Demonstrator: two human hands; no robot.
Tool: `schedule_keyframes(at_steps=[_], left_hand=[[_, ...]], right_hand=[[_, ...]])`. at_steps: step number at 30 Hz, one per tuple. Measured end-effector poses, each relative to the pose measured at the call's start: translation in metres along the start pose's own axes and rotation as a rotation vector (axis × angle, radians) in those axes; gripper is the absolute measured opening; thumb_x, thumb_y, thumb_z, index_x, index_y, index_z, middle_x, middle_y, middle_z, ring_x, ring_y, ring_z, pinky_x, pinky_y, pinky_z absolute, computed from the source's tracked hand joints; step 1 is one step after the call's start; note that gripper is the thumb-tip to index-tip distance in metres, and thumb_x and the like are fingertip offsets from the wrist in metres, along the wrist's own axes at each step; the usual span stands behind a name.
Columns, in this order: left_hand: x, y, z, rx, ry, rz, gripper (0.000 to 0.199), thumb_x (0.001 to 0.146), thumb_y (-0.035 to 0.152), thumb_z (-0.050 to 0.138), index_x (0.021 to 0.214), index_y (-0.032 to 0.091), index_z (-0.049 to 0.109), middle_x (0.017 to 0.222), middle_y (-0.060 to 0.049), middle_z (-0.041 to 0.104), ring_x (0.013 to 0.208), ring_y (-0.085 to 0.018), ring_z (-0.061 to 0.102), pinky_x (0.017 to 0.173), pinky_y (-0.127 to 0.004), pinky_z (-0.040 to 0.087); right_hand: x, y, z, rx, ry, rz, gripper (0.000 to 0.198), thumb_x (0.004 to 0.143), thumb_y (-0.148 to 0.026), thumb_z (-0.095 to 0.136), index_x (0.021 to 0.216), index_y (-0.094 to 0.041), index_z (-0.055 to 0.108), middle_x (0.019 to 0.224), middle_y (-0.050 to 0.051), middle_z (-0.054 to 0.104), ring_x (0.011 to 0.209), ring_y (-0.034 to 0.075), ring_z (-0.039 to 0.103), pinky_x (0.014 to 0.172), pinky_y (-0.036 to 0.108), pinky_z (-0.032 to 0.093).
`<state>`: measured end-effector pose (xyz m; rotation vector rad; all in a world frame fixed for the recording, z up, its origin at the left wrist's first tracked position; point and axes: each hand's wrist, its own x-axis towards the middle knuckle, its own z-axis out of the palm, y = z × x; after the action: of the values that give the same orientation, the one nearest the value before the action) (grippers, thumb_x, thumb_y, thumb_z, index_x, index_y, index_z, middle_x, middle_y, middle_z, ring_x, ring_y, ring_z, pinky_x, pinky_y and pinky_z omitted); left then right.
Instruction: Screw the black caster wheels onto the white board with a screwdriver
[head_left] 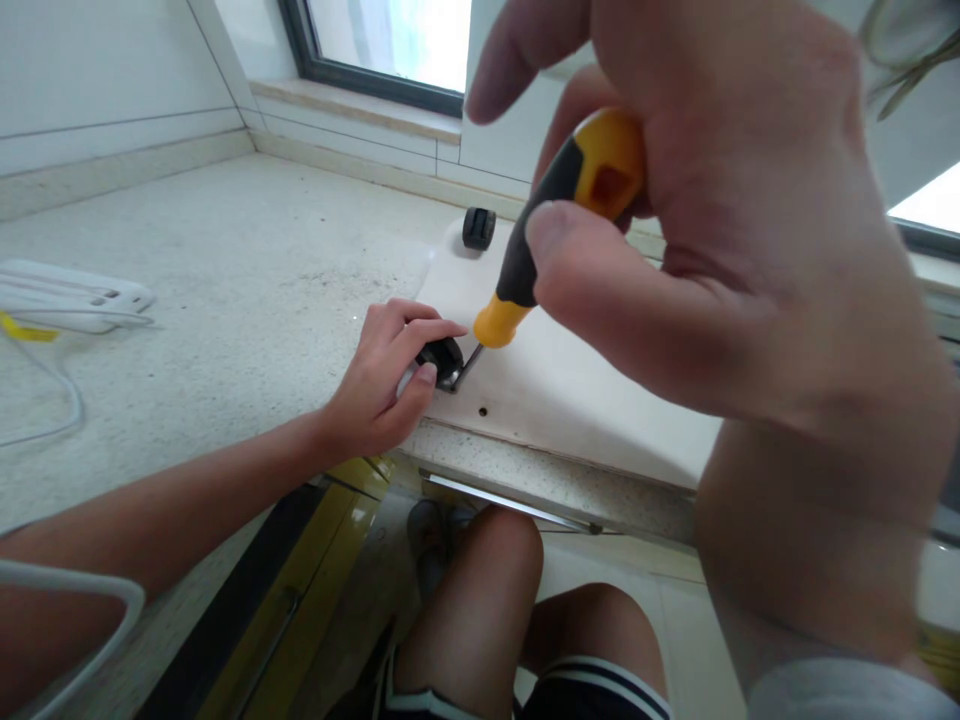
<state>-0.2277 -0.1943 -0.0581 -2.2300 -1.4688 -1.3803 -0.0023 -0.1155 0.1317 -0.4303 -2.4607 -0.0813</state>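
My right hand grips a screwdriver with a yellow and black handle, tilted down to the left. Its metal shaft reaches the base of a black caster wheel at the near left corner of a white board. With fingers and thumb, my left hand holds that caster wheel against the board. A second black caster stands on the board's far left corner. Near the front edge, a small dark hole shows in the board. The screw under the tip is too small to make out.
The board lies on a pale speckled countertop below a window. At the left are a white power strip and a white cable. Yellow cabinet fronts and my knees are below the counter edge.
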Motion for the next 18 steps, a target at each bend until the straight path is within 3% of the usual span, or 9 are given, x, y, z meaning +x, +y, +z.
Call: schedule_keyframes(at_steps=[2, 5, 10, 14, 18], left_hand=[[-0.0002, -0.0001, -0.0001, -0.010, 0.003, 0.004, 0.041, 0.107, 0.026, 0.048, 0.144, 0.026, 0.066, 0.130, -0.013, 0.067, 0.120, -0.034, 0.062, 0.106, -0.059, 0.052], [-0.0001, 0.0002, -0.0003, 0.009, -0.007, 0.006, 0.041, 0.106, 0.025, 0.049, 0.144, 0.026, 0.065, 0.128, -0.014, 0.066, 0.120, -0.034, 0.060, 0.104, -0.060, 0.053], [0.0000, 0.0004, 0.0000, 0.006, 0.013, 0.014, 0.041, 0.106, 0.026, 0.048, 0.143, 0.026, 0.066, 0.127, -0.014, 0.065, 0.119, -0.034, 0.060, 0.103, -0.061, 0.054], [0.0001, -0.0005, -0.0011, 0.017, -0.010, 0.019, 0.041, 0.106, 0.024, 0.048, 0.144, 0.025, 0.064, 0.129, -0.014, 0.065, 0.121, -0.034, 0.060, 0.105, -0.061, 0.053], [0.0000, -0.0009, -0.0018, 0.000, -0.016, 0.019, 0.041, 0.106, 0.024, 0.049, 0.143, 0.025, 0.065, 0.131, -0.014, 0.065, 0.123, -0.035, 0.060, 0.106, -0.060, 0.052]], right_hand=[[0.0000, -0.0003, -0.0002, 0.033, -0.020, 0.017, 0.065, 0.113, -0.076, 0.026, 0.137, -0.034, 0.069, 0.127, -0.005, 0.076, 0.116, 0.026, 0.078, 0.100, 0.041, 0.061], [0.0022, 0.0002, 0.0003, -0.001, 0.005, 0.041, 0.078, 0.113, -0.077, 0.016, 0.119, -0.027, 0.075, 0.111, 0.000, 0.077, 0.121, 0.029, 0.076, 0.108, 0.046, 0.057], [0.0009, -0.0009, -0.0016, 0.055, -0.024, -0.055, 0.088, 0.111, -0.077, 0.001, 0.136, -0.027, 0.069, 0.140, -0.004, 0.071, 0.113, 0.023, 0.077, 0.096, 0.041, 0.057], [-0.0017, -0.0054, 0.0014, -0.077, 0.045, 0.040, 0.069, 0.113, -0.077, 0.029, 0.116, -0.027, 0.076, 0.107, -0.002, 0.077, 0.111, 0.026, 0.077, 0.102, 0.045, 0.056], [-0.0064, -0.0012, 0.0042, 0.096, 0.052, 0.022, 0.065, 0.115, -0.066, 0.020, 0.133, -0.033, 0.073, 0.135, -0.006, 0.073, 0.118, 0.028, 0.078, 0.094, 0.044, 0.059]])
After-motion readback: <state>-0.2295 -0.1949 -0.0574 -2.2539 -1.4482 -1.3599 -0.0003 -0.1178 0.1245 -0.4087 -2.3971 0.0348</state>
